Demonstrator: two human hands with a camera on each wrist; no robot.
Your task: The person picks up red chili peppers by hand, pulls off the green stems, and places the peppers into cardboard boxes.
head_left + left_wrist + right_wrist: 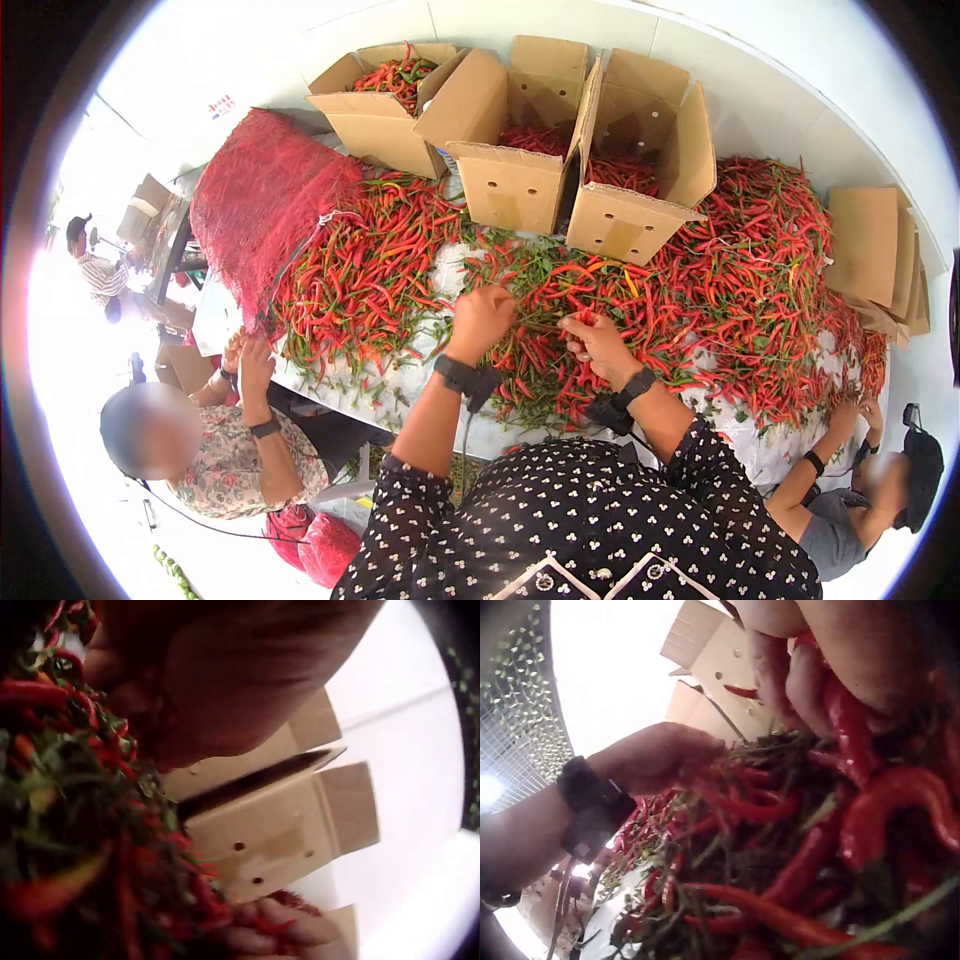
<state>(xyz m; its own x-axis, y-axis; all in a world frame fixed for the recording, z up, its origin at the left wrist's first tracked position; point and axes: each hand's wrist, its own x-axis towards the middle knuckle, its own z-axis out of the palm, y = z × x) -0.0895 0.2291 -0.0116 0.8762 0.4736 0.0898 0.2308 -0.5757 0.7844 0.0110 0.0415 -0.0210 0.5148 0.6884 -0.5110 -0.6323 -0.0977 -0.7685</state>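
Red chili peppers [560,375] with green stems and leaves are heaped on the table beneath both hands. My right hand [600,345] curls its fingers around a red chili pepper [847,727], whose glossy body hangs below the fingers in the right wrist view. Facing it, my left hand [483,322] is bent at the wrist over the pile, fingertips pointing down among stems. In the right wrist view the fingertips of that hand blur into the chilies, so I cannot tell what they pinch. Thin stems lie between the two hands.
Cardboard boxes [505,185] holding red chilies stand behind the heap. A red mesh sack [265,205] lies at the left, flattened cardboard [870,245] leans at the right. One person [240,440] sits at the left, another [850,510] at the right, both with hands near the table edge.
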